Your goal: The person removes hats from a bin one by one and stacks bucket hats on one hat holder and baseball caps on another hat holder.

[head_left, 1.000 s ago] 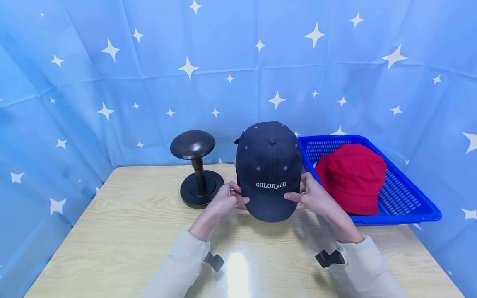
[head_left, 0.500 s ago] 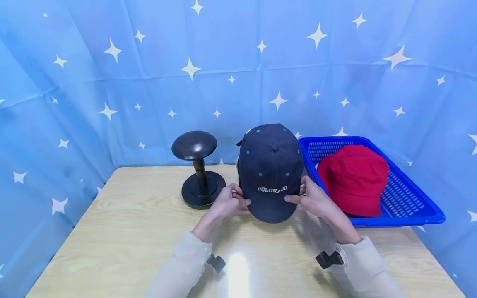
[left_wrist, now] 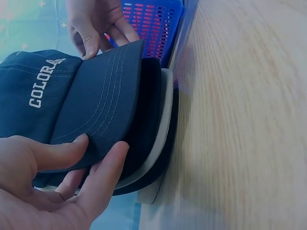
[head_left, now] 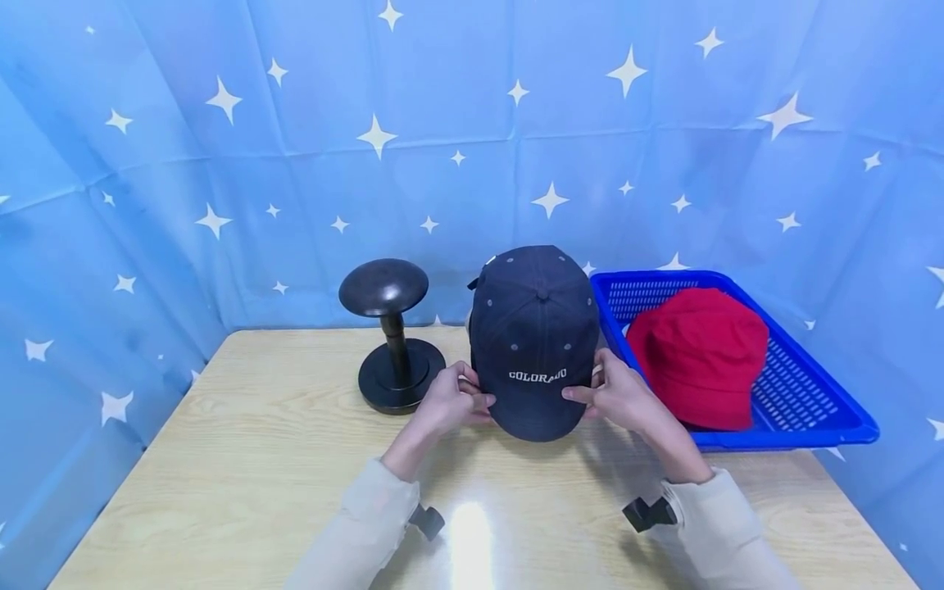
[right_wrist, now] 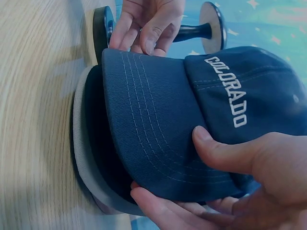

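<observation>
A navy baseball cap with white COLORADO lettering sits in the middle of the table, brim towards me. Its brim lies above other stacked brims in the left wrist view, among them a dark brim and a light grey brim; their crowns are hidden. My left hand pinches one side of the top brim, thumb above and fingers beneath. On the opposite side my right hand pinches the same brim, its thumb near the lettering.
Left of the caps stands a black hat stand with a domed top and round base. To the right, a blue basket holds a red bucket hat. A starry blue curtain surrounds the wooden table.
The navy cap's crown has settled slightly lower and towards me since one second ago. Both hands keep their grip on the brim. Almost nothing differs over the last half second.
</observation>
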`<state>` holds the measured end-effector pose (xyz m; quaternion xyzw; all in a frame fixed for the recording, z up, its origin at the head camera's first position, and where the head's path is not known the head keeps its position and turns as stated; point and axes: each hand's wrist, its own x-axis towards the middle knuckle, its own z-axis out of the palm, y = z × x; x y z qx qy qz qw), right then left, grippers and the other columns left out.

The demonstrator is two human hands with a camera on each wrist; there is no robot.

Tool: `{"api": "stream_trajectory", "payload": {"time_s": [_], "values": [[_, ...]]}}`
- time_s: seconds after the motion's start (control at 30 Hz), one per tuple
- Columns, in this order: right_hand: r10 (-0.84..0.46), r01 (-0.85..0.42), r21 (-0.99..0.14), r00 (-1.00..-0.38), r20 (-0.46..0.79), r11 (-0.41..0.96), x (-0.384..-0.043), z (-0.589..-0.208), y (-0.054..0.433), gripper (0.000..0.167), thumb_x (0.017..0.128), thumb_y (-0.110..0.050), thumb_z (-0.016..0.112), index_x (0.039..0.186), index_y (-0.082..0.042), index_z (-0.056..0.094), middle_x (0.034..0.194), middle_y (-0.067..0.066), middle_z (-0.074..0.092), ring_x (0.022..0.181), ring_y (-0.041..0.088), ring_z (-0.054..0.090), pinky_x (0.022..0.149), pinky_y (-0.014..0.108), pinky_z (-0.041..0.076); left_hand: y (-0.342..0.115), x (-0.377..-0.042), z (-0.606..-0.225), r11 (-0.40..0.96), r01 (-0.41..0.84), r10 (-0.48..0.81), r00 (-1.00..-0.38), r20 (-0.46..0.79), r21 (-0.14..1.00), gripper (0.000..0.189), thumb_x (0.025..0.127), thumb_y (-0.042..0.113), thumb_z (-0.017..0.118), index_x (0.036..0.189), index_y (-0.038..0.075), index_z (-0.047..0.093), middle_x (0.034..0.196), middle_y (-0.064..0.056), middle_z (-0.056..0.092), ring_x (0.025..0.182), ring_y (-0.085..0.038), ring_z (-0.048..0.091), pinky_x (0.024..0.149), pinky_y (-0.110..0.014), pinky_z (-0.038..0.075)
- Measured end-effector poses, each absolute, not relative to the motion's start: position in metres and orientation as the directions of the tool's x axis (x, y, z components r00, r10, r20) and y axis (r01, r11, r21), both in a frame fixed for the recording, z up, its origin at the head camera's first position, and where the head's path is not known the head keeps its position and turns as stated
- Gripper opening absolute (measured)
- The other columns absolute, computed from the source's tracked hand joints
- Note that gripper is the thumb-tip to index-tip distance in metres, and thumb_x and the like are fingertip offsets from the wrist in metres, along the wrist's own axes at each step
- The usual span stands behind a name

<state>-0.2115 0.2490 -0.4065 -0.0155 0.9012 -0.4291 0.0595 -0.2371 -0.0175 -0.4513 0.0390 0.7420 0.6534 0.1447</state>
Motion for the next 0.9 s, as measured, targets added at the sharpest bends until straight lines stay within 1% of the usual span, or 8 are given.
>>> {"api": "stream_trajectory", "payload": {"time_s": [0.13,0.3,0.43,0.6,0.67,0.73,0.83,0.9], "values": [[-0.070,0.026,-0.771,-0.993,-0.091,0.636,-0.212,-0.407,0.248,0.049,0.087,-0.018,0.083,0.108,0.000,0.043,0.087,0.010,0.053,0.070,0.023,0.071,0.064,0.035,0.062,-0.018,-0.236,-0.451,0.245,-0.067,0.224,-0.967,-0.123,0.967,0.028,0.088,-0.002,0.076,0.101,0.000,0.052,0.085,-0.016,0.073,0.078,-0.037,0.078,0.076,-0.045,0.066],[-0.059,0.032,-0.754,-0.994,-0.094,0.657,-0.214,-0.409,0.248,0.049,0.087,-0.018,0.083,0.108,-0.001,0.042,0.089,0.009,0.051,0.073,0.025,0.069,0.062,0.030,0.059,-0.017,-0.235,-0.449,0.346,-0.015,0.216,-0.972,-0.095,0.938,0.026,0.090,0.003,0.077,0.101,0.002,0.053,0.088,-0.020,0.074,0.074,-0.035,0.078,0.071,-0.044,0.066],[-0.054,0.039,-0.756,-0.994,-0.098,0.654,-0.214,-0.410,0.248,0.050,0.087,-0.018,0.083,0.111,0.000,0.043,0.089,0.011,0.054,0.072,0.025,0.070,0.064,0.035,0.062,-0.018,-0.234,-0.449,0.381,0.009,0.222,-0.972,-0.082,0.924,0.025,0.091,0.006,0.077,0.102,0.002,0.054,0.088,-0.020,0.074,0.073,-0.034,0.078,0.069,-0.042,0.066],[-0.051,0.041,-0.761,-0.994,-0.098,0.647,-0.212,-0.410,0.248,0.053,0.087,-0.019,0.083,0.115,0.002,0.043,0.093,0.017,0.060,0.070,0.027,0.074,0.069,0.041,0.065,-0.020,-0.231,-0.448,0.455,0.014,0.262,-0.958,-0.119,0.891,0.023,0.096,0.018,0.074,0.098,0.005,0.056,0.077,-0.015,0.074,0.068,-0.032,0.076,0.062,-0.039,0.065],[-0.057,0.036,-0.766,-0.994,-0.094,0.642,-0.210,-0.408,0.248,0.057,0.088,-0.018,0.083,0.120,0.004,0.041,0.096,0.019,0.061,0.072,0.027,0.074,0.070,0.043,0.065,-0.021,-0.230,-0.447,0.498,-0.001,0.296,-0.940,-0.171,0.867,0.025,0.096,0.025,0.075,0.094,0.005,0.059,0.073,-0.012,0.073,0.066,-0.029,0.074,0.061,-0.039,0.064],[-0.077,0.020,-0.763,-0.993,-0.091,0.646,-0.207,-0.404,0.250,0.066,0.089,-0.019,0.081,0.131,0.006,0.037,0.100,0.022,0.063,0.077,0.027,0.074,0.071,0.041,0.065,-0.022,-0.230,-0.445,0.545,0.002,0.344,-0.913,-0.221,0.839,0.031,0.094,0.032,0.077,0.089,0.004,0.064,0.069,-0.008,0.072,0.063,-0.025,0.072,0.062,-0.038,0.064],[-0.118,-0.019,-0.770,-0.990,-0.073,0.638,-0.203,-0.395,0.257,0.080,0.093,-0.021,0.078,0.146,0.007,0.025,0.113,0.027,0.062,0.091,0.029,0.072,0.076,0.038,0.063,-0.021,-0.227,-0.440,0.579,0.036,0.414,-0.873,-0.256,0.814,0.040,0.090,0.039,0.080,0.083,0.001,0.069,0.065,-0.003,0.069,0.060,-0.017,0.067,0.063,-0.037,0.062],[-0.136,-0.036,-0.773,-0.989,-0.066,0.634,-0.202,-0.387,0.263,0.084,0.096,-0.025,0.074,0.152,0.005,0.020,0.124,0.031,0.060,0.103,0.034,0.070,0.080,0.036,0.062,-0.020,-0.225,-0.437,0.562,0.068,0.469,-0.847,-0.251,0.824,0.042,0.091,0.040,0.078,0.084,-0.001,0.070,0.065,-0.003,0.068,0.060,-0.017,0.066,0.064,-0.039,0.061]]}}
